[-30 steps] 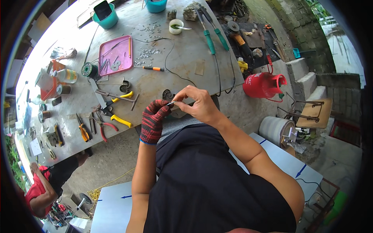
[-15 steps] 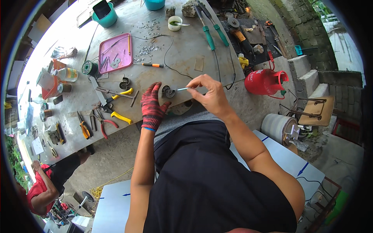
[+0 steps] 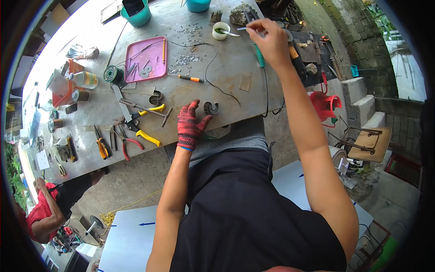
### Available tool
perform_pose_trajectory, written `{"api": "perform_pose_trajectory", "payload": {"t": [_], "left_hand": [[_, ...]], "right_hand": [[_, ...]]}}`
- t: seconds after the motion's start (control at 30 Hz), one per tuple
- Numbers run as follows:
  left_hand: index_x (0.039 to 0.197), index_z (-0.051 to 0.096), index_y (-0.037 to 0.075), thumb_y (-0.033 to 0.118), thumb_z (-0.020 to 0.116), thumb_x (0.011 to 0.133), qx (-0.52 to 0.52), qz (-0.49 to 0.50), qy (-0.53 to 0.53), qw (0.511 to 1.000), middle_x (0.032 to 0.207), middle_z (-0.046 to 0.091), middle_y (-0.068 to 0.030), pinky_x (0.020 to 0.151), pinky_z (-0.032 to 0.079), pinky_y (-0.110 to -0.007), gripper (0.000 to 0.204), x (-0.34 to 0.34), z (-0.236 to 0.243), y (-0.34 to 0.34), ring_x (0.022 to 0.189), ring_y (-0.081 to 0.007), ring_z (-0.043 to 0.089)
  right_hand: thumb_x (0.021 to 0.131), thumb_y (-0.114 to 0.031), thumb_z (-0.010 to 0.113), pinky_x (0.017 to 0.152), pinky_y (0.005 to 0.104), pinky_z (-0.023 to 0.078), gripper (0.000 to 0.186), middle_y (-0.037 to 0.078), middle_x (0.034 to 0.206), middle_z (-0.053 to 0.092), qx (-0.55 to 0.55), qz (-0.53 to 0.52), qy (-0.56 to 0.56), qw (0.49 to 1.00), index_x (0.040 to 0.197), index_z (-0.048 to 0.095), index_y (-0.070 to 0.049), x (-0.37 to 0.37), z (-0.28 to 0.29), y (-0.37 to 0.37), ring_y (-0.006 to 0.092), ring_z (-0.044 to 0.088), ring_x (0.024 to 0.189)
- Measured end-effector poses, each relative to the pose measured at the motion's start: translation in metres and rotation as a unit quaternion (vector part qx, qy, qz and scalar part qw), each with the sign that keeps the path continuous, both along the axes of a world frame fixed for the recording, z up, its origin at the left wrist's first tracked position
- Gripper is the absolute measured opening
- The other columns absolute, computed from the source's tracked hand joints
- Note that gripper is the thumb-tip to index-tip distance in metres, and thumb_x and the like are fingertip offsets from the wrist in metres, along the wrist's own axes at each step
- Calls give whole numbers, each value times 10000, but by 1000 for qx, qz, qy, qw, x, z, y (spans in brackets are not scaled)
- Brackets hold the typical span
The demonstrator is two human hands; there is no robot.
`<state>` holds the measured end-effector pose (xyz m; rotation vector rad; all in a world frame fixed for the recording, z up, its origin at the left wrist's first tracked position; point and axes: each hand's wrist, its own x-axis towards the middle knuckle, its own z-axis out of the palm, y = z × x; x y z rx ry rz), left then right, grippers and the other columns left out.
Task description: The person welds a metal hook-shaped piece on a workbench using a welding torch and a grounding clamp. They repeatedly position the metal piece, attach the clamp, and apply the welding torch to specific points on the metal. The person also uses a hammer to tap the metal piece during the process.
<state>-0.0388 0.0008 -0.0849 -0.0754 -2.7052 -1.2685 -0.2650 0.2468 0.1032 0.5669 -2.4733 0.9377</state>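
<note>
My left hand, in a red knit glove, rests flat on the grey bench beside a small dark curved metal part, thumb touching it. My right hand is stretched far across the bench, pinching a thin pale stick near a small white cup of green paste. A soldering iron with a green handle lies just under that hand.
A pink tray with small parts, a solder spool, a small orange-handled screwdriver, yellow-handled snips and red pliers lie on the bench. Teal tubs stand at the far edge. A red jug stands right. A person in red crouches lower left.
My right hand left the metal part and reached far forward with the thin stick to the white cup. My left hand set the part down and flattened beside it.
</note>
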Motion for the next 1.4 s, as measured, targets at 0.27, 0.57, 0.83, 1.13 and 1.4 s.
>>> {"api": "perform_pose_trajectory", "payload": {"t": [0.27, 0.57, 0.83, 1.13, 1.4], "left_hand": [[1347, 572, 117, 192, 794, 836, 34, 6, 6, 999, 1103, 648, -142, 869, 491, -445, 561, 6, -3, -8, 971, -329, 617], [1336, 571, 119, 209, 782, 855, 18, 2, -7, 1000, 1093, 655, -156, 901, 489, -465, 532, 8, 1, -9, 1004, -358, 618], [1326, 608, 122, 194, 757, 873, 8, 7, 23, 1000, 1060, 652, -108, 847, 493, -417, 482, 7, 0, -8, 880, -287, 592], [1320, 610, 121, 163, 754, 866, 10, 11, 26, 1000, 1056, 652, -111, 841, 495, -419, 479, 6, -2, -8, 875, -287, 595], [1309, 609, 119, 128, 757, 842, 4, 16, 25, 1000, 1057, 655, -107, 844, 498, -423, 490, 8, -1, -7, 871, -287, 602]], "right_hand": [[810, -264, 778, 913, 425, 540, 192, 61, 945, 772, 145, 11, -169, 975, 969, 816, -162, -131, -76, -23, 290, 693, 927], [792, -240, 789, 1001, 492, 448, 143, 14, 972, 775, 269, 22, -217, 938, 924, 829, -205, -157, -112, -42, 292, 615, 1140], [772, -230, 810, 1023, 509, 426, 127, 19, 984, 769, 267, 17, -245, 932, 895, 824, -205, -163, -121, -40, 292, 618, 1148], [771, -229, 821, 1026, 496, 424, 121, 25, 992, 771, 274, 8, -265, 924, 890, 826, -208, -163, -121, -41, 276, 629, 1151], [784, -236, 816, 1025, 467, 442, 126, 43, 963, 779, 236, 13, -255, 937, 900, 827, -189, -160, -108, -41, 264, 675, 1090]]}}
